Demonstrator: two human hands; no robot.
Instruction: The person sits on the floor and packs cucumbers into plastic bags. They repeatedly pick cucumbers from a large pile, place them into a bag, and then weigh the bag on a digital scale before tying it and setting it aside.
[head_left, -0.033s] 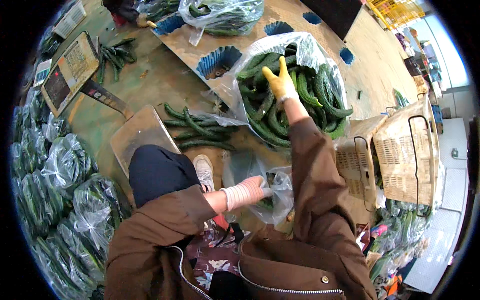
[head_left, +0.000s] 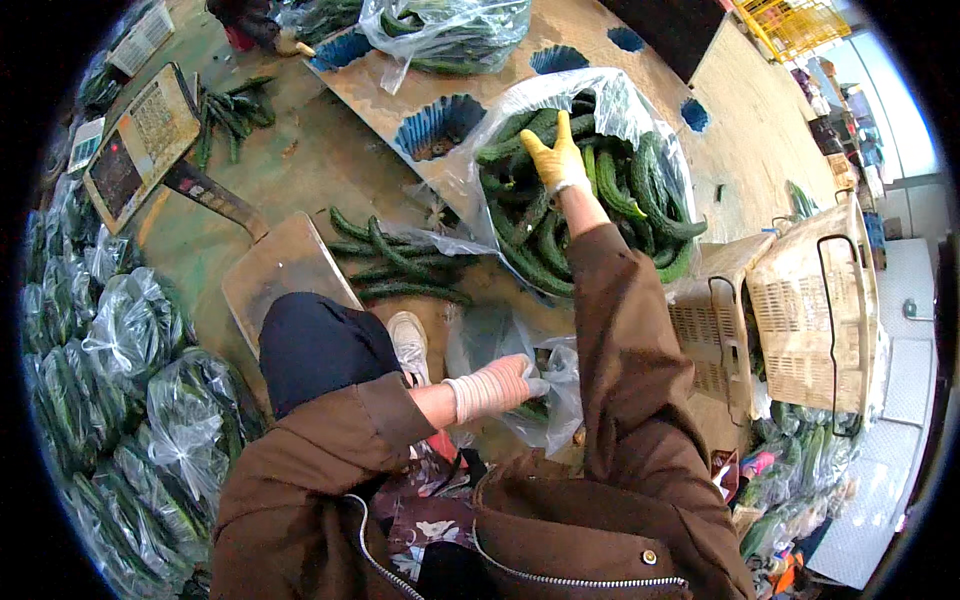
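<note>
My right hand [head_left: 558, 160], in a yellow glove, lies on a heap of dark green, bumpy cucumbers [head_left: 645, 185]. Two of its digits spread apart in a V; the others are partly hidden, and nothing shows between the spread digits. A large clear plastic bag [head_left: 612, 88] lines the heap, its mouth folded outward. Lower down, close to my body, my left hand [head_left: 512, 378] wears a pinkish striped glove with grey at the fingers. Its fingers close on a smaller clear plastic bag [head_left: 550, 425] with something green inside.
Loose cucumbers [head_left: 395, 258] lie left of the big bag, near a platform scale [head_left: 290, 265] and its display [head_left: 140, 150]. A board with blue-lined holes [head_left: 440, 125] stretches beyond. Beige crates [head_left: 810, 310] stand right; filled bags [head_left: 130, 320] pile up left. Another person's hand [head_left: 290, 45] shows far left.
My right forearm has shifted very slightly left over the cucumbers. My left hand stays on the small bag.
</note>
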